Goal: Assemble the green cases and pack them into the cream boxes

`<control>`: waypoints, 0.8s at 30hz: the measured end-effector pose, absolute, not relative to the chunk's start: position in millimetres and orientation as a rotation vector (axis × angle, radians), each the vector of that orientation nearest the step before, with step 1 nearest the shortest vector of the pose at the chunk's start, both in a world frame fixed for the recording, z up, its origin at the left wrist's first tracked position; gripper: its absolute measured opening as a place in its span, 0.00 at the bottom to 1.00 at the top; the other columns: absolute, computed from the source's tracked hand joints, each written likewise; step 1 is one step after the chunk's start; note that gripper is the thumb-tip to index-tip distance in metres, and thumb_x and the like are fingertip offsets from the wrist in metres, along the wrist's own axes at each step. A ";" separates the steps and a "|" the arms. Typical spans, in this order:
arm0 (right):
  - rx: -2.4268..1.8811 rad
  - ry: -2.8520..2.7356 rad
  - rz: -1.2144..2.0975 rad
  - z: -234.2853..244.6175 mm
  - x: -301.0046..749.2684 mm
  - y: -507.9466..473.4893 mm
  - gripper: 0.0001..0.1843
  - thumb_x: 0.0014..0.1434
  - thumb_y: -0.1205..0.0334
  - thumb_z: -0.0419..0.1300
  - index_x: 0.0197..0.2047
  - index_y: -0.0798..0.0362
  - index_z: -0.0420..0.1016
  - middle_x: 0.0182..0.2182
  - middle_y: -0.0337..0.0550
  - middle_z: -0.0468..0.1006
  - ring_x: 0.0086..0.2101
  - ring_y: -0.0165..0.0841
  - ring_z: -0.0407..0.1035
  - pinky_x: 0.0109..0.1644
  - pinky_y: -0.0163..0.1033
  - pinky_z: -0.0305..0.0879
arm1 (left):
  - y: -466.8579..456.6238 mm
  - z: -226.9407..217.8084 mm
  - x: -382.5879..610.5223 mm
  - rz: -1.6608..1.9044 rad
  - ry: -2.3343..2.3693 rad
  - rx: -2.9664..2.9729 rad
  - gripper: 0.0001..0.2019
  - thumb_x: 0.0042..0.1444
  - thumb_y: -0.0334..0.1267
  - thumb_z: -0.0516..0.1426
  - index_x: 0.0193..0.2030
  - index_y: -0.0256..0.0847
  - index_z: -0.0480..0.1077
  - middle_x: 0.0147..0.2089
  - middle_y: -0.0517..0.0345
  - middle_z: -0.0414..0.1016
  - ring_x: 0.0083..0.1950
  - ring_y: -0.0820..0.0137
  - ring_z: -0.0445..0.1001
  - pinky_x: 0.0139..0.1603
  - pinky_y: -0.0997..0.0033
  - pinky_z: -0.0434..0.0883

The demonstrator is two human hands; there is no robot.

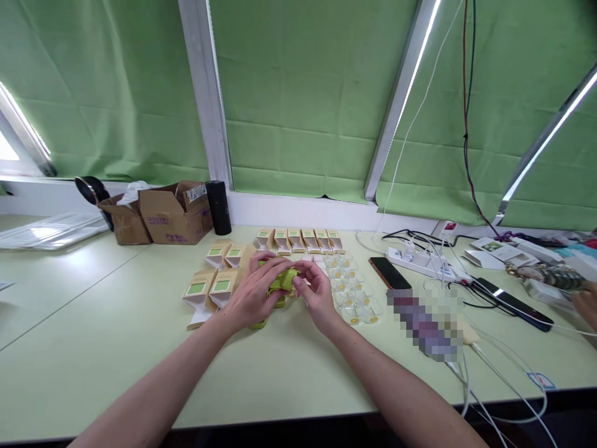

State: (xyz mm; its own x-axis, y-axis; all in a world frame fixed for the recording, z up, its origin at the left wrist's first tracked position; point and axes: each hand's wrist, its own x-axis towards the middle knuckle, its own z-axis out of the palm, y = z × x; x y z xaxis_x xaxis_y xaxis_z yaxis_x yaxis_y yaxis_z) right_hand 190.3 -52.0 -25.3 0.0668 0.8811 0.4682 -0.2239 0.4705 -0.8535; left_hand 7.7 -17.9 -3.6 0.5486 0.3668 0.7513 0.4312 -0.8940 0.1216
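Observation:
Between my hands is a small shiny lime-green object [288, 279]; its exact kind is hard to make out. My left hand [252, 292] is wrapped over it from the left. From the right, my right hand [319, 296] pinches its near edge with thumb and fingers. Another green piece [258, 325] lies on the table under my left hand, partly covered. Left of my hands stand several small open cardboard boxes [221, 285] with green-and-white fronts. Rows of clear plastic pieces with yellow spots [354, 289] lie just right of my right hand.
Another row of small boxes [295, 240] stands behind my hands. Cardboard cartons [175, 214] and a black cylinder [218, 207] are at the back left. Phones [390, 274], a power strip [422, 264] and loose cables spread over the right side. A person's hand [586, 303] shows at the right edge.

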 end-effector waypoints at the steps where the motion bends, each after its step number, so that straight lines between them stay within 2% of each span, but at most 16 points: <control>1: -0.691 -1.228 0.928 -25.4 190.0 -52.2 0.20 0.60 0.46 0.70 0.51 0.47 0.77 0.43 0.45 0.78 0.40 0.36 0.72 0.36 0.37 0.70 | -18.2 -3.5 7.8 -1.275 -0.697 -2.697 0.29 0.64 0.28 0.59 0.70 0.45 0.65 0.62 0.47 0.76 0.66 0.49 0.64 0.67 0.44 0.69; 5: -0.727 -1.254 0.894 -26.1 190.3 -52.8 0.21 0.61 0.46 0.69 0.52 0.47 0.76 0.42 0.45 0.78 0.41 0.37 0.72 0.37 0.38 0.71 | -18.3 -4.1 7.6 -1.290 -0.690 -2.690 0.27 0.63 0.27 0.59 0.68 0.46 0.67 0.60 0.48 0.76 0.65 0.50 0.66 0.66 0.45 0.69; 11: -0.755 -1.311 0.817 -22.8 193.3 -54.7 0.18 0.66 0.47 0.64 0.54 0.47 0.75 0.46 0.48 0.81 0.46 0.40 0.75 0.45 0.43 0.72 | -15.6 -2.8 6.9 -1.421 -0.692 -2.667 0.24 0.62 0.29 0.61 0.64 0.45 0.70 0.58 0.48 0.78 0.63 0.50 0.67 0.66 0.43 0.67; 16: -0.879 -1.343 0.660 -17.6 195.8 -55.9 0.12 0.68 0.53 0.62 0.52 0.47 0.75 0.44 0.45 0.82 0.44 0.39 0.75 0.42 0.42 0.69 | -13.5 1.6 5.8 -1.623 -0.857 -2.643 0.19 0.61 0.32 0.63 0.59 0.44 0.73 0.54 0.50 0.79 0.62 0.52 0.67 0.66 0.45 0.68; 20: -1.000 -1.454 0.461 -17.5 198.2 -55.2 0.08 0.66 0.60 0.60 0.48 0.47 0.76 0.41 0.43 0.82 0.40 0.38 0.73 0.43 0.43 0.67 | -6.3 -1.2 3.8 -1.882 -1.041 -2.644 0.20 0.59 0.37 0.66 0.58 0.43 0.75 0.56 0.48 0.75 0.63 0.54 0.69 0.64 0.50 0.71; 24: -1.085 -1.604 0.211 -19.0 200.9 -53.8 0.07 0.64 0.67 0.59 0.43 0.47 0.76 0.40 0.44 0.82 0.44 0.42 0.72 0.47 0.47 0.67 | 2.0 -4.2 3.2 -2.291 -1.186 -2.644 0.26 0.55 0.40 0.70 0.60 0.42 0.74 0.59 0.47 0.76 0.60 0.57 0.74 0.63 0.54 0.72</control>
